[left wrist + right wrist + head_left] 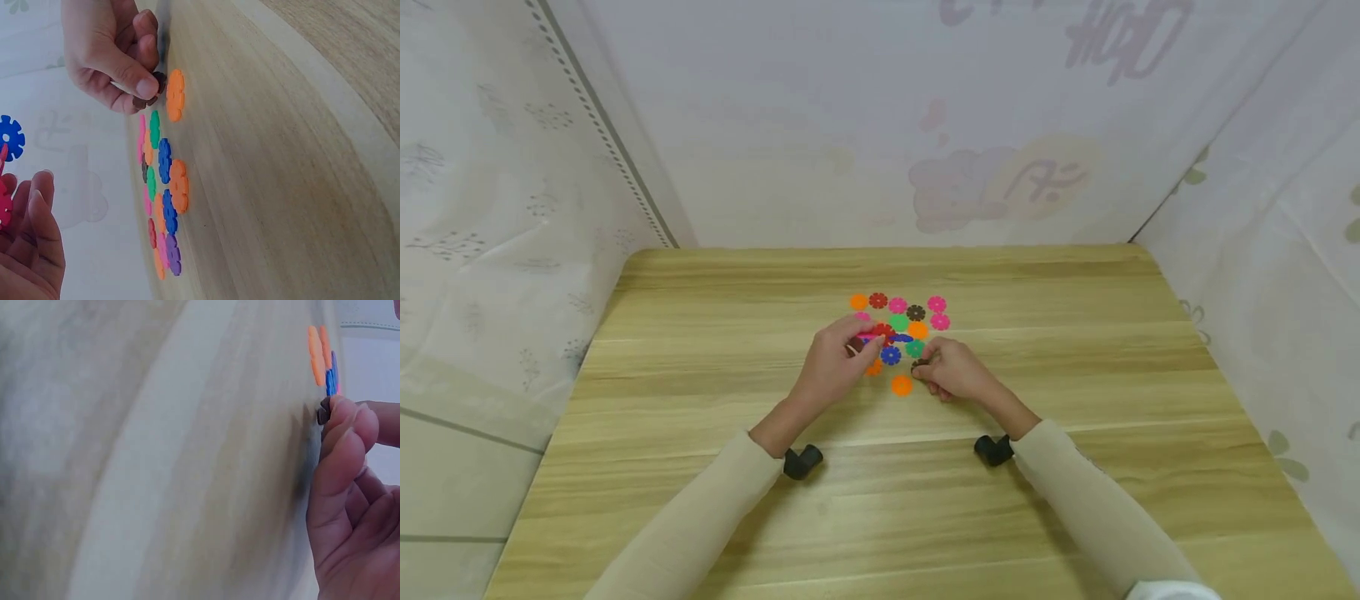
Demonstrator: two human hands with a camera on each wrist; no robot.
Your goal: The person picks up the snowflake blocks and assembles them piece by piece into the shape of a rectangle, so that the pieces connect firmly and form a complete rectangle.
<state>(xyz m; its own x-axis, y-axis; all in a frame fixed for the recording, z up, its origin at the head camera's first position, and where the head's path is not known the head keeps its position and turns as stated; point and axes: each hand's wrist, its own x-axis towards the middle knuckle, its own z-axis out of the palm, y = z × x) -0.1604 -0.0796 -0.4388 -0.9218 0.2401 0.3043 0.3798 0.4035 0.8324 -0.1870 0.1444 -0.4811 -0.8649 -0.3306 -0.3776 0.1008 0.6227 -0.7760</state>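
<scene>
Above the scattered pieces, my left hand [829,363] holds a few notched plastic flower discs joined together. Among them are a pink disc [4,203], a red disc [886,332] and a blue disc [12,139] that stands up clear of the fingertips in the left wrist view. My right hand [961,370] pinches a dark brown flower disc [150,95] between thumb and fingers, low over the table at the near right side of the loose discs. Its fingers cover much of that disc in the head view. An orange disc [902,385] lies flat just left of my right hand.
Several loose discs lie flat beyond and between the hands, among them a green disc [914,348], a blue disc [891,355], and a pink disc [937,304]. They rest on a wood-grain table [700,333]. Patterned cloth walls [790,167] surround its back and sides.
</scene>
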